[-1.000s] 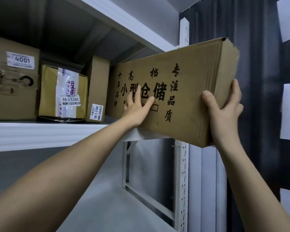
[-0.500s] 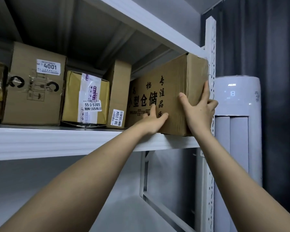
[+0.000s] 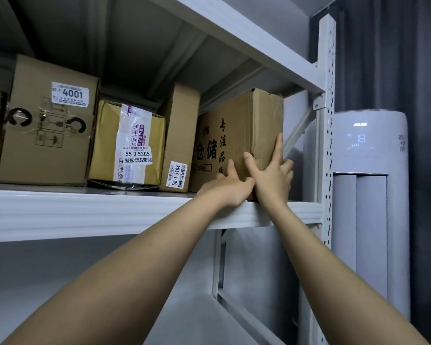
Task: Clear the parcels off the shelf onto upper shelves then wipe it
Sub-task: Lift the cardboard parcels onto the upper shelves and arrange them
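Parcels line the upper shelf (image 3: 110,212) of a white metal rack: at the right end a brown cardboard box printed with black characters (image 3: 237,135) stands on the shelf board, its near corner at the front edge. Both hands are on that corner. The left hand (image 3: 228,188) lies flat against the printed face, fingers straight, thumb raised. The right hand (image 3: 271,178) wraps the corner, thumb on the printed face and fingers spread along the end face. Just left stand a narrow box labelled 58-1-3104 (image 3: 181,138), a taped yellowish parcel labelled 55-3-5305 (image 3: 127,145) and a larger box labelled 4001 (image 3: 47,125). A white tower appliance (image 3: 368,195) stands right of the rack.
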